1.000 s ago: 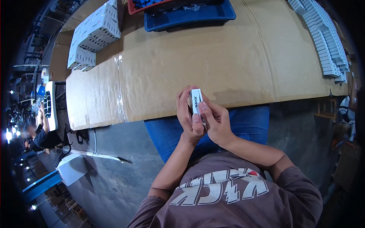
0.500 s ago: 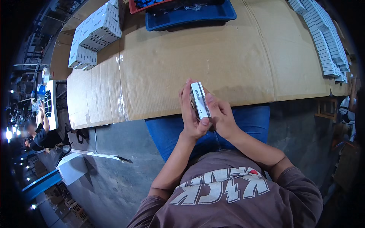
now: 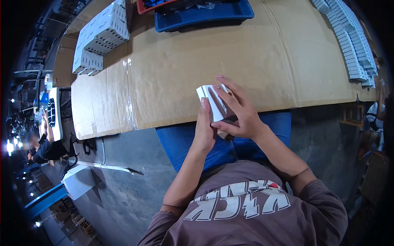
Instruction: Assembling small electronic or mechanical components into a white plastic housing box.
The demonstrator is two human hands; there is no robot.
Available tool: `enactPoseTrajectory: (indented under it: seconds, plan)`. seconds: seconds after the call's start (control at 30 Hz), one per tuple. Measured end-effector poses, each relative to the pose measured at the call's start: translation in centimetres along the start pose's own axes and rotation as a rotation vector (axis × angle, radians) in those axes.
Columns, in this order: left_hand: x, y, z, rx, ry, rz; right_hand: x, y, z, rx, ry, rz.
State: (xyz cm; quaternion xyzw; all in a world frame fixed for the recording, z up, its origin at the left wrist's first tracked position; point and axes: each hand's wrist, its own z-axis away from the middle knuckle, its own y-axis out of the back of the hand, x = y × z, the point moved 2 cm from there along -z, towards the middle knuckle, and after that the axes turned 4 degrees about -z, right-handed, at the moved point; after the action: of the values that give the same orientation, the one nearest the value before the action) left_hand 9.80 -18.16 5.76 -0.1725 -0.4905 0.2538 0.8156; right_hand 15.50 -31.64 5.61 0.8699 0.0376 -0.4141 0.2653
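Observation:
Just over the near edge of the table I have a small white box [image 3: 216,110] between both hands, tilted, with its narrow white sides showing. My left hand [image 3: 204,129] closes on the box's left side, thumb lying along it; its other fingers are mostly hidden. From the right, my right hand [image 3: 244,112] grips it, with fingers bent across the broad face and thumb at the near end. That face is largely covered by the fingers.
Brown cardboard [image 3: 172,74] covers the table. Stacked white boxes [image 3: 104,30] stand at far left, and long stacks of small white boxes [image 3: 351,45] at right. A blue tray [image 3: 205,20] and red tray [image 3: 145,7] are at the back. Another person [image 3: 45,143] sits far left.
The white box has turned in my hands, so its printed narrow side no longer faces up. My right hand has shifted from the side to across its broad face.

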Motion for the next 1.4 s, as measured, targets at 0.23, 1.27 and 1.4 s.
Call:
enactPoseTrajectory:
  seconds: [0.23,1.27,1.4]
  plan:
    - [-0.3,-0.4,0.3,-0.088,0.041,0.053,0.3,-0.1,-0.6,0.071,0.180,0.014]
    - [-1.1,0.3,-2.0,0.240,-0.172,-0.164,1.3,-1.1,1.1,-0.043,-0.123,-0.139]
    - [-0.9,-0.3,-1.8,0.263,-0.203,-0.185,1.1,-1.1,0.9,-0.029,-0.070,-0.051]
